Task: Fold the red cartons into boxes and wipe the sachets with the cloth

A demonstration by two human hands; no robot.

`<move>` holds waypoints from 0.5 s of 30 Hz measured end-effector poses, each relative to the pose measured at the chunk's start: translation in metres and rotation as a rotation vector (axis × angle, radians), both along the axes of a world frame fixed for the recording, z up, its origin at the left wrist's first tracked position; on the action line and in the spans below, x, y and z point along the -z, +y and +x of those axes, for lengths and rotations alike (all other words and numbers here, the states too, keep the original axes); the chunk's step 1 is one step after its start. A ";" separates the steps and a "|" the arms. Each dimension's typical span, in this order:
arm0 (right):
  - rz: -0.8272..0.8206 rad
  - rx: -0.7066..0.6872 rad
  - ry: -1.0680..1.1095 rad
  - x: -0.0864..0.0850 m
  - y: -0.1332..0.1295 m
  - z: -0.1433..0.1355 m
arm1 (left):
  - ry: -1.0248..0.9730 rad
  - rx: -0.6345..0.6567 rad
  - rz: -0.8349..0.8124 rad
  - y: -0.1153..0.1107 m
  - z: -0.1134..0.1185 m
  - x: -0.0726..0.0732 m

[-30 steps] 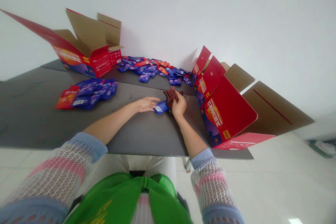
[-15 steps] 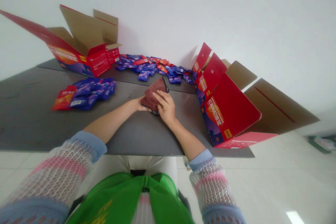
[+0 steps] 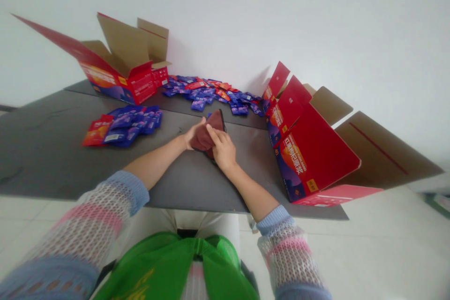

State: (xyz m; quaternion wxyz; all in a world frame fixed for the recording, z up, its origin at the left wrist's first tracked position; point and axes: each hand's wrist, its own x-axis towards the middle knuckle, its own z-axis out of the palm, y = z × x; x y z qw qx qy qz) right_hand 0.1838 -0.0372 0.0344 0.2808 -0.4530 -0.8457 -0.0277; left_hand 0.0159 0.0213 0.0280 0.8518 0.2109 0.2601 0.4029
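Observation:
A brown cloth (image 3: 203, 137) is held up over the middle of the table, between my two hands. My left hand (image 3: 192, 136) grips its left side, with the fingers partly hidden behind it. On the right, my right hand (image 3: 224, 149) presses its fingers onto the front of the cloth. A dark edge shows along the cloth's right side; what it belongs to I cannot make out. Left of my hands, a pile of blue sachets (image 3: 131, 122) with an orange-red sachet (image 3: 97, 132) lies on the dark grey table (image 3: 168, 176).
Many loose blue and red sachets (image 3: 198, 103) are spread along the wall. At the back left stands an open red carton (image 3: 144, 88). On the right, open red cartons (image 3: 316, 150) stand in a row, their flaps reaching past the table's right edge.
The cloth is turned and bunched differently, more upright, and my left fingers show higher behind it. The whole view has shifted slightly, while the cartons and sachets stay in place.

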 end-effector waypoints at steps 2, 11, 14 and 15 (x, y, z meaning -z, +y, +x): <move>-0.013 0.071 -0.061 0.002 0.003 -0.002 | 0.089 0.070 -0.013 0.001 0.002 0.003; -0.225 0.345 0.011 -0.002 0.019 0.017 | 0.180 0.344 0.249 -0.021 0.022 0.004; -0.295 0.315 0.107 0.005 0.032 0.021 | 0.216 0.304 0.247 -0.022 0.024 0.000; -0.283 0.296 0.157 0.006 0.034 0.022 | 0.237 0.262 0.223 -0.020 0.024 -0.001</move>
